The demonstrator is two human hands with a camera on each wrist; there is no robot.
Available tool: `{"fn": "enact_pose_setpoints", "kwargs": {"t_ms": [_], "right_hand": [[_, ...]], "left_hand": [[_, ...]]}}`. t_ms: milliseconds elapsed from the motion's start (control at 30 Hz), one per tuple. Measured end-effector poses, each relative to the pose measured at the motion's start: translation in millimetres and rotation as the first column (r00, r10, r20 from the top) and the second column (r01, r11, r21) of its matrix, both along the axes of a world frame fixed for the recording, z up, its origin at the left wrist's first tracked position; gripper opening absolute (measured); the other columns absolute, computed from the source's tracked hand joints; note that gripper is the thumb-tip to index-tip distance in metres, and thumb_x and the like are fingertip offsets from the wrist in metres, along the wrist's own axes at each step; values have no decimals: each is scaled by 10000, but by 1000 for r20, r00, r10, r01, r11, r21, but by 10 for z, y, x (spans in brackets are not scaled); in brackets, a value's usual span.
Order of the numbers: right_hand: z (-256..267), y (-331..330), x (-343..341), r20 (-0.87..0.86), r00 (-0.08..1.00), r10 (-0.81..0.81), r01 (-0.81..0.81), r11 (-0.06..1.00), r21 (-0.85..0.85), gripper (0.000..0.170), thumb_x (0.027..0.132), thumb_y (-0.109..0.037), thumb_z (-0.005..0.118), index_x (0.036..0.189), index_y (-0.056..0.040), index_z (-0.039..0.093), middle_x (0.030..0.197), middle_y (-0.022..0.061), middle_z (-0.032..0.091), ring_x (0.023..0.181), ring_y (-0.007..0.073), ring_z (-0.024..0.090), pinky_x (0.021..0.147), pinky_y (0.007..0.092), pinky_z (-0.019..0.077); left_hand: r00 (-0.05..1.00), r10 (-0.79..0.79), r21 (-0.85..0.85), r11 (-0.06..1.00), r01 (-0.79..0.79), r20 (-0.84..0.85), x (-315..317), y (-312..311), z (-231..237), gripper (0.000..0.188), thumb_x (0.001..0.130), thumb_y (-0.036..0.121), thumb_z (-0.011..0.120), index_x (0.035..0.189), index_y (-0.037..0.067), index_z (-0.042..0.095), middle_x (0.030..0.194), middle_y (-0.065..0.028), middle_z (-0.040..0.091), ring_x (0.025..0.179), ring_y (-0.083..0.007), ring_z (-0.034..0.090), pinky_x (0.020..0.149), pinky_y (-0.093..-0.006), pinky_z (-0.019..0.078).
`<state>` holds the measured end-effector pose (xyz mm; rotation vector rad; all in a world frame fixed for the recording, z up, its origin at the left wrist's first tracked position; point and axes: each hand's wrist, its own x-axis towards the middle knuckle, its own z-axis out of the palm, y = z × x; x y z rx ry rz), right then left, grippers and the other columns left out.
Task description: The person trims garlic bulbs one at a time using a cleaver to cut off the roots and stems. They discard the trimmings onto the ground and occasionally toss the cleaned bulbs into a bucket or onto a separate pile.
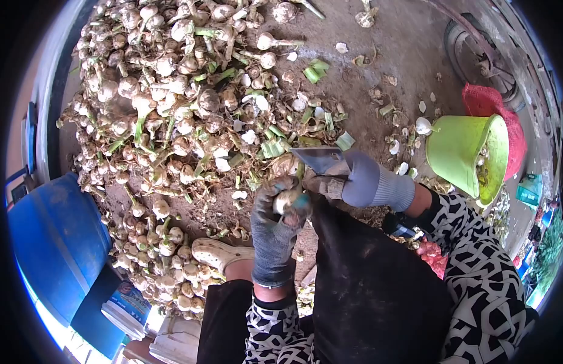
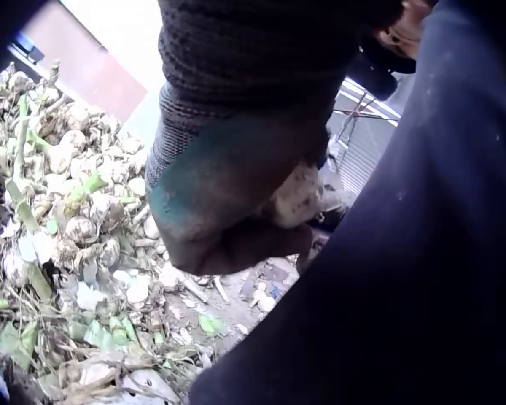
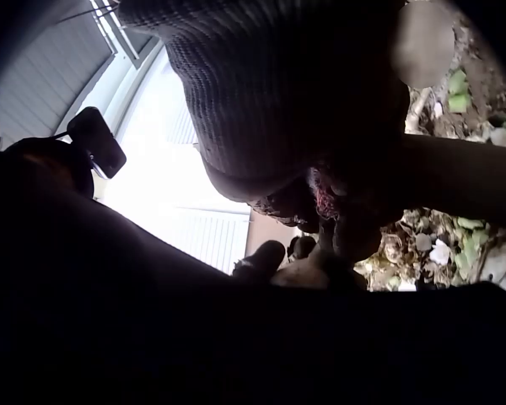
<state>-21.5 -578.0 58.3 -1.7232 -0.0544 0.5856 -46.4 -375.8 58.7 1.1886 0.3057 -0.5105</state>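
My gloved left hand (image 1: pixel 272 233) grips a pale garlic bulb (image 1: pixel 286 201) in front of my lap, its fingers curled round it. The same bulb (image 2: pixel 299 198) shows partly in the left wrist view, with the glove covering the rest. Just to the right, my gloved right hand (image 1: pixel 369 182) holds a knife with a broad grey blade (image 1: pixel 321 159), which points left above the bulb. The knife's handle is hidden in the fist. In the right wrist view the right hand (image 3: pixel 295 110) is mostly dark, close over the dark cloth of the lap.
A large heap of garlic with stalks (image 1: pixel 166 91) spreads on the floor at left. Trimmed bulbs (image 1: pixel 178 273) lie beside my shoe (image 1: pixel 218 252). A blue tub (image 1: pixel 63 242) stands far left; a lime-green bucket (image 1: pixel 454 151) tilts at right before a red net sack (image 1: pixel 497 109). Cut stalks litter the ground.
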Motion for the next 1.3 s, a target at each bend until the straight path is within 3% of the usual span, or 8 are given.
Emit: {"fn": "enact_pose_setpoints", "kwargs": {"t_ms": [33, 267, 433, 633, 833, 1067, 1233, 1300], "right_hand": [[5, 22, 21, 285, 956, -64, 64, 998, 8, 119, 868, -141, 627, 961, -68, 638, 738, 106, 654, 612, 169, 616, 598, 286, 468], [-672, -267, -119, 115, 963, 243, -165, 870, -464, 254, 842, -257, 620, 1034, -95, 656, 823, 146, 662, 708, 304, 644, 633, 362, 496], [-613, -123, 518, 3, 996, 85, -68, 819, -570, 347, 917, -437, 511, 1036, -138, 641, 895, 125, 668, 842, 302, 656, 753, 400, 510], [-967, 421, 1822, 132, 970, 205, -16, 592, -806, 221, 812, -210, 564, 948, -67, 662, 964, 173, 672, 900, 344, 649, 805, 439, 507], [-1258, 652, 1995, 42, 933, 358, -145, 480, -865, 327, 831, -108, 552, 1155, -63, 536, 1063, 179, 641, 990, 360, 624, 841, 447, 494], [-898, -5, 1081, 21, 998, 51, -17, 637, -771, 343, 840, -200, 638, 1150, -75, 561, 1058, 173, 659, 945, 296, 658, 818, 391, 522], [-251, -622, 258, -173, 889, -423, 387, 899, -207, 237, 815, -189, 710, 900, 7, 607, 694, 65, 629, 574, 95, 601, 508, 285, 486], [120, -980, -35, 43, 948, -315, 297, 831, -469, 203, 803, -196, 723, 867, -21, 640, 616, 35, 621, 539, 96, 587, 472, 260, 463]], "left_hand": [[998, 66, -92, 994, -65, 7, 9, -14, -44, 591, 716, 350, 832, 1111, 36, 524, 1034, -79, 617, 881, -153, 626, 771, -269, 527], [997, 72, -262, 962, -74, -17, 57, -31, 304, 634, 660, 475, 832, 1036, 37, 568, 1013, -78, 610, 789, -157, 622, 677, -262, 515], [897, 225, 380, 846, -374, 381, -21, 1107, 273, 336, 783, 229, 711, 1045, 55, 592, 1069, -98, 594, 917, -203, 599, 755, -303, 516], [834, 364, 551, 629, -549, 415, -379, 2101, 456, 383, 737, 116, 673, 1095, 27, 569, 1009, -60, 597, 857, -150, 585, 729, -269, 499], [793, 444, 236, 790, -566, 417, -119, 1412, 355, 297, 830, 214, 733, 1006, 26, 584, 997, -70, 620, 828, -120, 574, 727, -254, 485], [849, 427, 254, 823, -507, 312, -111, 1225, 252, 224, 845, 135, 703, 994, 23, 579, 971, -66, 623, 820, -107, 581, 705, -231, 498], [888, 195, 285, 900, -331, 416, -239, 1327, 255, 258, 789, 47, 715, 1020, 68, 601, 985, -19, 619, 864, -131, 584, 722, -265, 494], [834, 126, 311, 890, -335, 538, -287, 1206, 234, 235, 803, -34, 670, 1010, 66, 621, 990, -23, 627, 861, -119, 587, 711, -250, 509]]}}
